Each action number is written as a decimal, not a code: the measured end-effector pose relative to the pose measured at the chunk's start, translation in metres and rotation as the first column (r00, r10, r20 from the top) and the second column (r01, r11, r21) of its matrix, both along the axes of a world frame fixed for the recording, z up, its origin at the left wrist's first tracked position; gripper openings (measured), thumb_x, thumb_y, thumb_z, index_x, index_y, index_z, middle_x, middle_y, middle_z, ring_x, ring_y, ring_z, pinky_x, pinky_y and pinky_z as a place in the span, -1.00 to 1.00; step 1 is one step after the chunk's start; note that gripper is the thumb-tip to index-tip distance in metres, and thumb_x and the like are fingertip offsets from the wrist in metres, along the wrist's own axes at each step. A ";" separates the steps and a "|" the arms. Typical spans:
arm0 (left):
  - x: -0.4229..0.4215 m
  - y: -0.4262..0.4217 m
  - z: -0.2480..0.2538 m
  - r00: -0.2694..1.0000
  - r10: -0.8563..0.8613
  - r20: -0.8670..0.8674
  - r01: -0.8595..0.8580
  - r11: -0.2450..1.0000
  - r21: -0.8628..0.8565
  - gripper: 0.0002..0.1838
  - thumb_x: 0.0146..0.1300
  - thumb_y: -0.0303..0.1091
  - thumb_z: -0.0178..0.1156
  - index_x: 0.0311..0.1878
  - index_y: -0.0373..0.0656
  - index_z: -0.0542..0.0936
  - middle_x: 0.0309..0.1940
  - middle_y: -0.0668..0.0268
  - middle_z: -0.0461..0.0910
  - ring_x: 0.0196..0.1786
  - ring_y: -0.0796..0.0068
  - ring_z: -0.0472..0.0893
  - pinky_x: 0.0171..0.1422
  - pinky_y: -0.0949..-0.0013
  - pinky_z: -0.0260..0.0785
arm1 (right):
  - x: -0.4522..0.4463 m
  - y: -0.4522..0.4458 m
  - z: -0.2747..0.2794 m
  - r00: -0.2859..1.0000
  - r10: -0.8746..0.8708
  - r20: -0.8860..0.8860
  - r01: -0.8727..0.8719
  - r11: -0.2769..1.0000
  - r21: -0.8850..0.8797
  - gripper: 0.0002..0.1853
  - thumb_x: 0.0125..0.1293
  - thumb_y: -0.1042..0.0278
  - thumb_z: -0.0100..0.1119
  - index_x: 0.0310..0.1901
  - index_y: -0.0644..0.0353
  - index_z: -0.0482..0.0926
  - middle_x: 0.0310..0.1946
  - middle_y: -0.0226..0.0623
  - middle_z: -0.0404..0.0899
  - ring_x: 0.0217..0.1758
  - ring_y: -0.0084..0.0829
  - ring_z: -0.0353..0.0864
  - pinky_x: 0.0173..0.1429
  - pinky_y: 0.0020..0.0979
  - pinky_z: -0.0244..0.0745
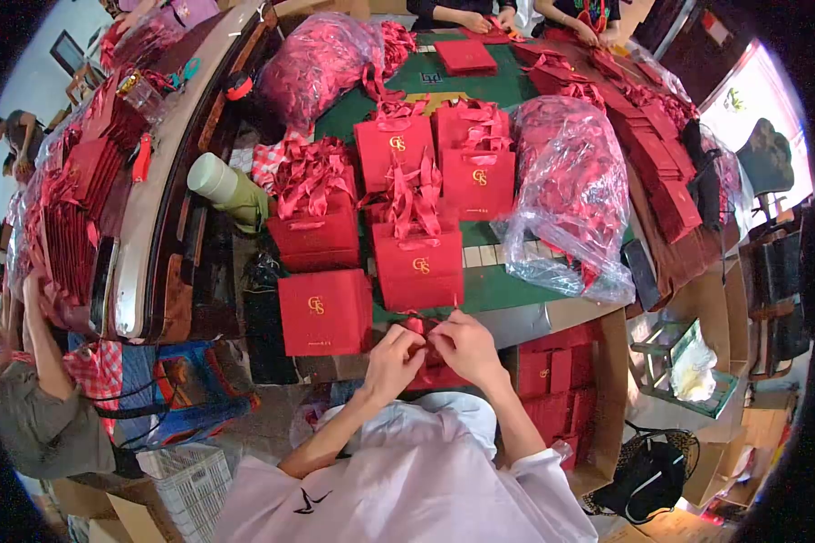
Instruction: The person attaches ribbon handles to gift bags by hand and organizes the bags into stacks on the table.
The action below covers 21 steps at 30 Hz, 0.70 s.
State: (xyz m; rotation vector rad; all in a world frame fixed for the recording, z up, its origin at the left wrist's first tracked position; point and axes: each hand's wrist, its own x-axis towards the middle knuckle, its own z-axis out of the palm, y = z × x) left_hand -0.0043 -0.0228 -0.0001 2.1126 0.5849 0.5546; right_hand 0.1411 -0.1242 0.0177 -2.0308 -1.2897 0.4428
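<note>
Pinching red ribbon (413, 324) near centre of frame: left hand (393, 364) and right hand (469, 349) both nearly closed, fingertips on ribbon. Ribbon between hands, neither clearly nearer; red bag (436, 375) just below, long axis unclear.

Both hands, left (396, 360) and right (466, 347), at red ribbon (414, 324), table edge. Red bags (418, 266) ahead; plastic sack (572, 195) right; green bottle (229, 190) left.
</note>
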 end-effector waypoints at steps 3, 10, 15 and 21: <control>-0.002 -0.001 -0.005 0.997 -0.050 0.066 0.046 0.997 0.058 -0.79 0.08 -0.52 0.38 -0.22 -0.21 0.58 -0.30 0.24 0.49 -0.49 0.41 0.55 -0.40 0.34 0.44 | 0.013 0.001 0.002 0.989 0.142 -0.047 -0.144 0.989 -0.038 -0.88 0.17 0.30 0.27 -0.35 0.15 0.68 -0.38 -0.17 0.57 -0.22 -0.12 0.61 -0.13 -0.18 0.53; -0.003 -0.003 0.000 0.991 -0.120 0.053 0.109 0.979 0.174 -0.85 0.12 -0.44 0.34 -0.26 -0.16 0.58 -0.29 0.23 0.51 -0.23 0.19 0.60 -0.19 0.23 0.53 | 0.027 0.012 0.008 0.948 0.191 -0.257 -0.215 0.974 -0.068 -0.87 0.18 0.32 0.23 -0.33 0.17 0.67 -0.40 -0.14 0.64 -0.30 -0.14 0.66 -0.16 -0.21 0.53; -0.001 -0.001 -0.002 0.986 -0.120 0.114 0.097 0.977 0.190 -0.86 0.12 -0.47 0.37 -0.27 -0.19 0.60 -0.30 0.22 0.51 -0.30 0.19 0.60 -0.25 0.23 0.50 | 0.028 0.007 0.008 0.873 0.226 -0.432 -0.244 0.970 0.013 -0.87 0.21 0.35 0.22 -0.29 0.20 0.65 -0.37 -0.17 0.67 -0.29 -0.20 0.68 -0.13 -0.25 0.54; -0.003 -0.004 -0.001 0.982 -0.155 0.106 0.124 0.960 0.251 -0.91 0.14 -0.48 0.27 -0.27 -0.17 0.59 -0.33 0.24 0.50 -0.25 0.20 0.59 -0.18 0.23 0.50 | 0.031 0.004 -0.001 0.885 0.292 -0.362 -0.298 0.954 0.040 -0.84 0.21 0.33 0.24 -0.23 0.17 0.69 -0.37 -0.20 0.69 -0.26 -0.15 0.69 -0.10 -0.24 0.55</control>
